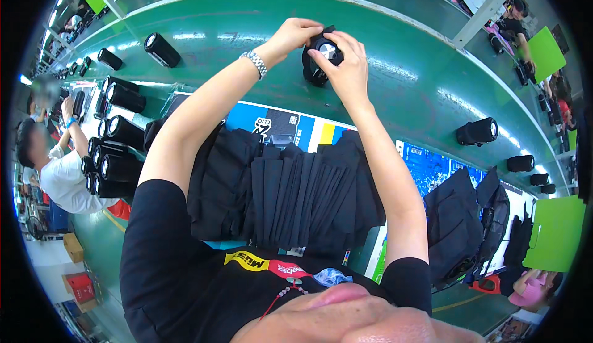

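Observation:
Over the green conveyor belt, both my hands are at a black cylindrical speaker [316,76] with a silver emblem on its round end. My left hand [298,36] has its fingers bent and pressed at the speaker's upper left edge, by a dark flap or strap [330,30]. Their tips are partly hidden there. My right hand [347,62] grips the right side, with the thumb across the round end and the fingers curled over the top. Close to my body lies a row of folded black fabric bags [302,198].
Black speakers [162,50] stand along the belt [383,90] on the left, and another speaker [477,132] on the right. Several more speakers [120,167] are clustered at my left, near a co-worker in white [74,179]. More black bags [454,222] lie at my right.

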A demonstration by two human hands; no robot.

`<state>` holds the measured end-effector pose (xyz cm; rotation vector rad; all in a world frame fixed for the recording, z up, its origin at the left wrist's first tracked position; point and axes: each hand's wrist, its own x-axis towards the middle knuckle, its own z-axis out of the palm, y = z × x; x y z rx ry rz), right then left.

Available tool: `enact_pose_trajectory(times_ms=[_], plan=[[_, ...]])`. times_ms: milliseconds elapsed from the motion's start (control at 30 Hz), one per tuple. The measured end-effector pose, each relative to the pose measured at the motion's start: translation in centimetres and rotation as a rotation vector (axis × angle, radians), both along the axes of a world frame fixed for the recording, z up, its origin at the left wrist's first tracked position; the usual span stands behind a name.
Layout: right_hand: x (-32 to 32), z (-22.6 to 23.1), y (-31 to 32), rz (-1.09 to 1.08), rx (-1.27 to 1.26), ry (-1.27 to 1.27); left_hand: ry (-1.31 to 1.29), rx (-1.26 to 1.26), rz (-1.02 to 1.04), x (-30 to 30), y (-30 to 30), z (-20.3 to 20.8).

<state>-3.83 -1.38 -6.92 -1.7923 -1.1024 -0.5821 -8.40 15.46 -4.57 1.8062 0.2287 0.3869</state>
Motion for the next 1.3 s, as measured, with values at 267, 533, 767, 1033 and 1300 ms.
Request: enact_pose_trajectory(times_ms=[267,533,767,1033,1300], plan=[[1.6,-1.4,0.8,0.07,0.035,0.811,0.108,0.157,-0.061,1.9,1.1,1.1],[2.0,-1.0,1.5,-0.053,-0.191,0.747,-0.323,0.716,0.145,-1.2,-1.2,1.8],[3.5,-1.1,1.1,-0.149,-0.149,0.641,-0.4,0.681,0.067,-1.2,-3.6,3.0],[5.6,-0.8,-4.8,0.061,-0.352,0.432,-0.384,0.616,0.026,-2.3,-4.2,2.3],[10.8,0.8,-7.4,0.051,0.022,0.779,-0.357,-0.211,0.242,2.1,-5.0,0.4]])
